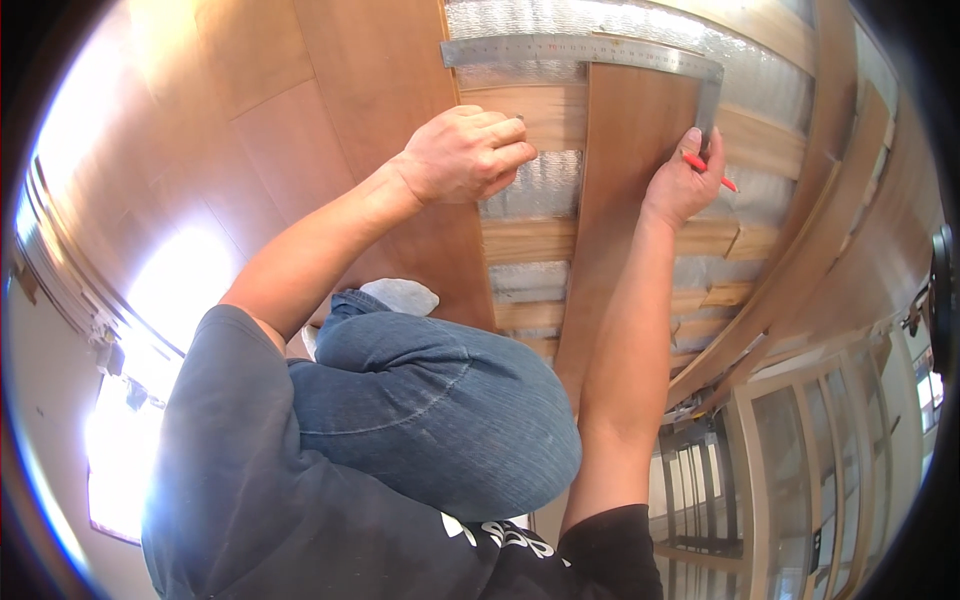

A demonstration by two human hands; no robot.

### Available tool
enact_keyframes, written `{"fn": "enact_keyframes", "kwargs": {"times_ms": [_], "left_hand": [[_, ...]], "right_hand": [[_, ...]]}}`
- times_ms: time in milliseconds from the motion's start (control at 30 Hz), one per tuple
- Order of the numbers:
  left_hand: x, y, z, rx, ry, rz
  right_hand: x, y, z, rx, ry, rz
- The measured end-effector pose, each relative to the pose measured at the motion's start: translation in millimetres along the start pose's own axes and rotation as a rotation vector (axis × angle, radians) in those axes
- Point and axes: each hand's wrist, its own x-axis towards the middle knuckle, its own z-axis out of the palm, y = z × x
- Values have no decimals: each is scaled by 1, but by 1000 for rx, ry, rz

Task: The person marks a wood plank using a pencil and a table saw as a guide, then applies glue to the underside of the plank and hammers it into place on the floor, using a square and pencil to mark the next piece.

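Note:
A steel L-shaped square [520, 50] spans the foil-covered gap and the top of a loose brown plank [610, 250] lying over wooden battens. My right hand [680, 185] grips the short arm of the square, with a red pencil [725, 183] held among its fingers. My left hand [465, 152] is raised at the edge of the laid flooring, below the square's long arm and left of the plank. Its fingers are curled, with a small dark tip showing by the index finger; I cannot make out what that is.
Laid wooden flooring [280, 130] covers the left side, beside a bright window [120, 450]. My bent knee rests near a white-covered foot [398, 297]. Battens over silver foil [530, 185] and long boards [840, 190] lie right, with framed glazed panels [800, 470] at lower right.

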Motion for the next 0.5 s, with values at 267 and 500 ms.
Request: {"fn": "enact_keyframes", "kwargs": {"times_ms": [267,500], "left_hand": [[1,1,-2,-1,-22,-4],[-1,0,-2,10,-17,-5]], "right_hand": [[-1,-2,-1,5,-6,21],[-2,-5,1,-16,9,5]]}}
